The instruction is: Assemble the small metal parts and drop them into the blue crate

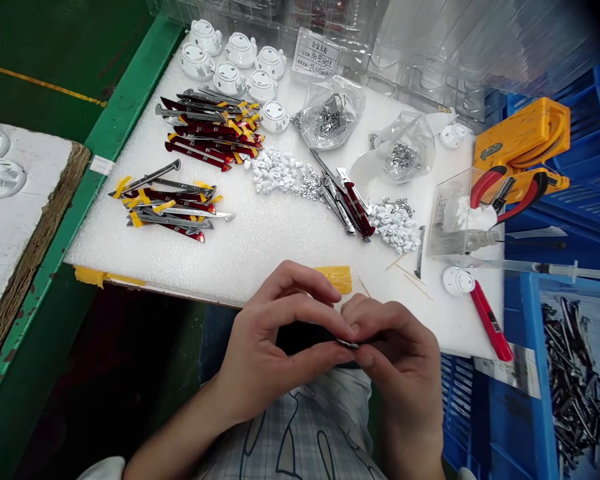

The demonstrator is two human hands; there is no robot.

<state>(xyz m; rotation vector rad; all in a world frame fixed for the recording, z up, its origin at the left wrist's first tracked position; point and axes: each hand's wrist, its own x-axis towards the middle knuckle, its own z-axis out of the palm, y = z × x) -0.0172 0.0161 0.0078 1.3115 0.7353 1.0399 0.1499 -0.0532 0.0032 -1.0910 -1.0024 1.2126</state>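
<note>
My left hand (285,340) and my right hand (400,353) meet over my lap at the table's front edge. Thumbs and forefingers of both pinch a small dark, flat metal piece (347,344); most of it is hidden by the fingers. Just beyond the fingertips, a strip of yellow tape (335,279) lies on the white foam sheet (260,247). Farther out are a bundle of red and silver blade-shaped parts (347,203), a heap of small white pieces (395,227) and a few thin sticks (415,283).
Taped blade-shaped parts (175,203) lie in piles at left, behind them white teapot-shaped pieces (240,50). Plastic bags of small metal parts (333,117) stand at the back. On the right are pliers (505,193), a clear box (450,213), a red-handled tool (491,323) and a blue crate (530,427).
</note>
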